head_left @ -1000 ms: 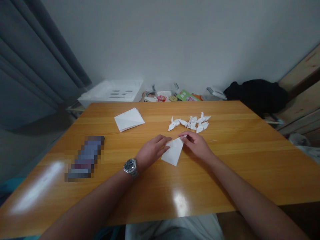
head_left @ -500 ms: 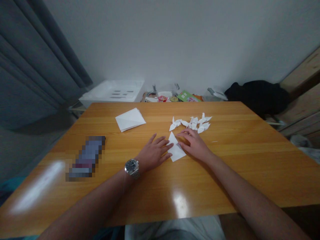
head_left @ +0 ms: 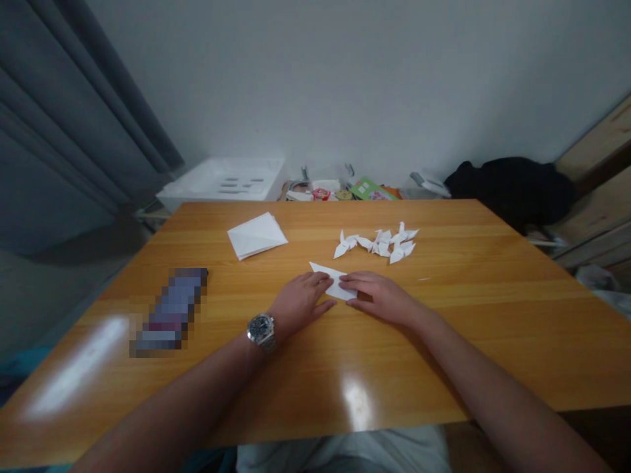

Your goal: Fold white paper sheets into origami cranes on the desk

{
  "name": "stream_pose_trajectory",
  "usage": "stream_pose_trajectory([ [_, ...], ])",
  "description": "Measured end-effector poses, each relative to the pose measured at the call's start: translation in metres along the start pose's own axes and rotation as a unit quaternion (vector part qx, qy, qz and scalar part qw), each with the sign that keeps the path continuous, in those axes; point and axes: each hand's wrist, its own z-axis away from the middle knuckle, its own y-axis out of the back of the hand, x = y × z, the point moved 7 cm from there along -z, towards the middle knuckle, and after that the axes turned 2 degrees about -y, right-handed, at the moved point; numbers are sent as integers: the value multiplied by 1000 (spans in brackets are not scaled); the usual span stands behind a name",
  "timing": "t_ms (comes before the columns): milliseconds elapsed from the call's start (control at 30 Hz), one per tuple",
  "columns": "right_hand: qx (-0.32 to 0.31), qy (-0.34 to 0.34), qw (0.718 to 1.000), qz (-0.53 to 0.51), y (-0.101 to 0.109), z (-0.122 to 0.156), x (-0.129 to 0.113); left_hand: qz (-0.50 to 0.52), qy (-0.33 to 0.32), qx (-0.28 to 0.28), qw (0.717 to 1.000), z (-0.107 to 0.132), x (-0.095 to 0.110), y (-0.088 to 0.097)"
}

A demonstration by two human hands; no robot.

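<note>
Head view: the white folded paper sheet point(head_left: 329, 273) now lies narrower and flatter on the orange wooden bench point(head_left: 444, 341) than 1 s ago. Left hand point(head_left: 298, 303) and right hand point(head_left: 382, 299) press it down, fingers extended, grasping nothing. Judging by this, a fresh crease is being set.

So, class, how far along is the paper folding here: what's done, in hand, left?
Done: a cluster of small folded paper figures lies farther back on the table. In hand: the left hand and right hand press a partly folded white sheet flat, fingers extended. Left: that sheet is only a flat shape so far, and a stack of sheets lies untouched to the far left.
</note>
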Motion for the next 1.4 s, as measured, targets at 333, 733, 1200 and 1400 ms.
stream_pose_trajectory([
  [333, -24, -31, 998, -50, 2, 3, 2, -31, -11, -3, 999, -8, -5, 0],
  [733, -29, -7, 999, -40, 8, 3, -4, -31, -20, -1, 999, -5, -3, 1],
  [1200, 4, -33, 996, -86, 14, 1, 1, -25, -3, 18, 1000, -6, 2, 4],
  [1400, 25, -54, 996, -71, 17, -1, 6, 2, -29, 13, 999, -3, 3, 4],
])
